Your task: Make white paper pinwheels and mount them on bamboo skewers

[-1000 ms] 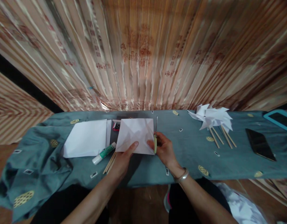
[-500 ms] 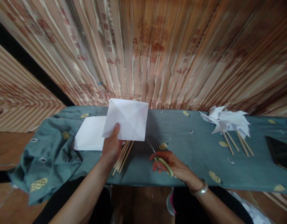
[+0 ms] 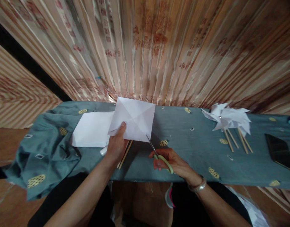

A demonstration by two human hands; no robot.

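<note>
My left hand (image 3: pixel 116 142) grips a square sheet of white paper (image 3: pixel 135 118) near its lower left edge, thumb on top. Diagonal creases cross at the middle of the sheet. In my right hand (image 3: pixel 167 160) is a pair of scissors (image 3: pixel 164 162) with pale green handles. Their blades reach the sheet's lower right corner, with one blade over the paper. Wooden sticks (image 3: pixel 125 155) lie under the left hand, partly hidden by it and the sheet. More white paper (image 3: pixel 91 130) lies to the left.
A green patterned cloth (image 3: pixel 189 142) covers the long table. White paper pinwheels (image 3: pixel 227 116) on wooden sticks lie at the right, beside a dark phone (image 3: pixel 279 149). A small white object (image 3: pixel 103 151) is near my left wrist. A patterned curtain (image 3: pixel 145 56) hangs behind the table.
My left hand has moved the sheet slightly right, towards the scissors. The blades, earlier just off the paper, now meet its lower right corner. The view has shifted a little.
</note>
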